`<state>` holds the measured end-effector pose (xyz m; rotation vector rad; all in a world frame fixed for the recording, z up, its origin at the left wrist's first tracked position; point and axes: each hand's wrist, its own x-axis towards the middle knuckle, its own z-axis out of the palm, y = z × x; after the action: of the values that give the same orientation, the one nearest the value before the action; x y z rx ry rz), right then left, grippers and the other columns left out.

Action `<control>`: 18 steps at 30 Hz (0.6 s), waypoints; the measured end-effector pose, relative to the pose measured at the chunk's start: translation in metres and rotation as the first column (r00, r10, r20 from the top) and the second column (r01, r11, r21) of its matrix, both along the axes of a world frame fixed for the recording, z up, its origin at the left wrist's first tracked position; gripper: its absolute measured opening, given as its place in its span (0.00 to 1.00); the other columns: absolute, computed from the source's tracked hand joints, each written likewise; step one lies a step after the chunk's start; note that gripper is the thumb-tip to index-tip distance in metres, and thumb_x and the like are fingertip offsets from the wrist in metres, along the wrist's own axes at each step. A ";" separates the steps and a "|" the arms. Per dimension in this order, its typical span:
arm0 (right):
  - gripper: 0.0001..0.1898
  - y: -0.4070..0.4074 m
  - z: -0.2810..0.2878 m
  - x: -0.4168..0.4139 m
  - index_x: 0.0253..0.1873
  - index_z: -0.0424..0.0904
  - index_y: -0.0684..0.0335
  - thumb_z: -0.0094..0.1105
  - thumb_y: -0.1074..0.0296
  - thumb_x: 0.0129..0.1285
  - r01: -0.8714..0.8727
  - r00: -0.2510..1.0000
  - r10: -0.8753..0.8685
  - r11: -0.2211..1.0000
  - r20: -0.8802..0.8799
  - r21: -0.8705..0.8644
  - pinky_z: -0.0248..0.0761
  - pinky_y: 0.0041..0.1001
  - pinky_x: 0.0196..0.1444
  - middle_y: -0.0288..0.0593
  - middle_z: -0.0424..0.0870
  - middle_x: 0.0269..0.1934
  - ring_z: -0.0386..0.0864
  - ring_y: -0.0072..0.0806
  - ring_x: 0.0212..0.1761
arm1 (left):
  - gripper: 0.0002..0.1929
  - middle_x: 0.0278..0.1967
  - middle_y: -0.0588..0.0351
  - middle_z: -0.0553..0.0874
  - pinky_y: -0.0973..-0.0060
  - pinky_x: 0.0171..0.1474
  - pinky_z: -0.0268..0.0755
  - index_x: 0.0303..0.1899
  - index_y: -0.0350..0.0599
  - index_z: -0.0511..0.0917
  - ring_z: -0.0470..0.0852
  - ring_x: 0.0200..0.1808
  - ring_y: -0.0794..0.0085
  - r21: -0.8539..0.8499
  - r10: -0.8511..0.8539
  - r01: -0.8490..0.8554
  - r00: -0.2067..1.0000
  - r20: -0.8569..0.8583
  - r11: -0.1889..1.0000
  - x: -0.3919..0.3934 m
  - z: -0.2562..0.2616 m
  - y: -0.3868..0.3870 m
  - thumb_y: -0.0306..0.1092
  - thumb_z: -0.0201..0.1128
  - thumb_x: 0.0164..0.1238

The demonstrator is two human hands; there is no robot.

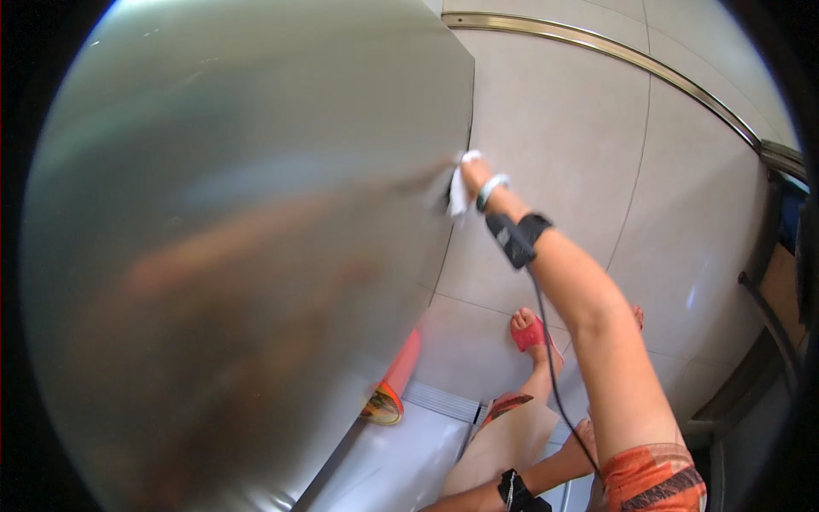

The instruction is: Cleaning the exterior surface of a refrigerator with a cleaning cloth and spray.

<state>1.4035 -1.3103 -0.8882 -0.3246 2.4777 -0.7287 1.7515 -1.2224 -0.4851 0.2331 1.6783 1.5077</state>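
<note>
My right hand (477,176) grips a folded white cloth (457,192) against the right edge of a large, smooth grey metallic panel (307,128). The panel fills the left of the view and dimly mirrors my arm. On that wrist are a pale bangle (491,190) and a black strap with a small device (510,240); a dark cable (549,358) runs from the device. Low in the view, my left hand (583,438) is close to my body, beyond a black wrist strap (517,491). Its fingers are mostly hidden, so any hold cannot be made out.
A reddish container (391,381) with an orange rim stands by the panel's lower edge, above a white surface (403,461). My foot in a red sandal (530,333) rests on the tiled floor (563,128). A metal track (576,35) crosses behind; dark furniture (768,320) stands right.
</note>
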 end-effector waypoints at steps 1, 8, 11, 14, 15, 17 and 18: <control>0.14 -0.051 0.054 -0.018 0.37 0.79 0.64 0.68 0.69 0.42 0.022 0.993 -0.055 0.958 -0.105 -0.287 0.71 0.32 0.49 0.54 0.81 0.37 0.79 0.41 0.45 | 0.15 0.43 0.46 0.75 0.63 0.49 0.64 0.47 0.38 0.73 0.71 0.50 0.56 -0.121 -0.010 0.009 1.000 -0.007 0.993 0.004 -0.005 -0.022 0.35 0.52 0.62; 0.19 0.021 0.114 -0.176 0.48 0.78 0.63 0.46 0.68 0.52 0.353 0.872 -0.467 0.808 -0.146 -0.472 0.68 0.36 0.48 0.56 0.79 0.39 0.75 0.47 0.42 | 0.14 0.41 0.47 0.75 0.63 0.45 0.64 0.44 0.38 0.74 0.72 0.47 0.56 -0.169 -0.151 0.119 0.969 -0.193 0.978 0.002 0.002 -0.013 0.33 0.53 0.59; 0.28 -0.013 0.194 -0.161 0.59 0.68 0.66 0.44 0.60 0.53 0.543 0.744 -0.620 0.345 0.248 -0.765 0.59 0.41 0.61 0.61 0.72 0.55 0.67 0.54 0.59 | 0.10 0.38 0.48 0.74 0.63 0.42 0.64 0.39 0.38 0.74 0.73 0.44 0.56 -0.234 0.014 -0.062 0.979 -0.202 0.970 -0.019 0.006 -0.013 0.32 0.53 0.58; 0.31 -0.030 0.248 -0.100 0.64 0.60 0.66 0.44 0.69 0.52 0.559 0.661 -0.744 0.402 0.097 -0.725 0.53 0.42 0.63 0.57 0.68 0.59 0.61 0.48 0.64 | 0.11 0.37 0.46 0.74 0.62 0.41 0.65 0.38 0.38 0.74 0.73 0.43 0.55 -0.292 -0.277 0.214 0.941 -0.196 0.932 -0.022 0.008 -0.012 0.31 0.53 0.55; 0.31 -0.040 0.250 -0.075 0.66 0.59 0.65 0.44 0.72 0.52 0.533 0.640 -0.768 0.450 -0.005 -0.716 0.52 0.42 0.64 0.55 0.66 0.61 0.59 0.47 0.66 | 0.11 0.37 0.46 0.74 0.62 0.41 0.65 0.38 0.38 0.74 0.73 0.43 0.55 -0.273 -0.272 0.210 0.938 -0.214 0.939 -0.012 0.002 -0.007 0.31 0.53 0.55; 0.34 -0.062 0.278 -0.025 0.66 0.58 0.65 0.45 0.77 0.49 0.431 0.645 -0.759 0.456 -0.088 -0.778 0.50 0.42 0.65 0.56 0.64 0.62 0.59 0.48 0.65 | 0.10 0.35 0.43 0.75 0.61 0.41 0.65 0.35 0.37 0.75 0.73 0.41 0.52 -0.209 0.013 -0.063 0.973 -0.229 0.976 0.009 -0.013 -0.001 0.31 0.53 0.52; 0.35 -0.074 0.304 -0.001 0.67 0.57 0.67 0.46 0.78 0.47 0.385 0.666 -0.740 0.454 -0.099 -0.804 0.50 0.44 0.65 0.58 0.61 0.62 0.58 0.50 0.66 | 0.11 0.34 0.40 0.76 0.58 0.41 0.65 0.35 0.36 0.75 0.74 0.39 0.49 -0.182 0.007 -0.058 0.964 -0.266 0.982 0.030 -0.033 -0.004 0.31 0.54 0.51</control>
<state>1.4026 -1.3841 -0.5844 0.1678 2.5631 -2.2210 1.7820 -1.2261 -0.5176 0.3171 2.0330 1.3766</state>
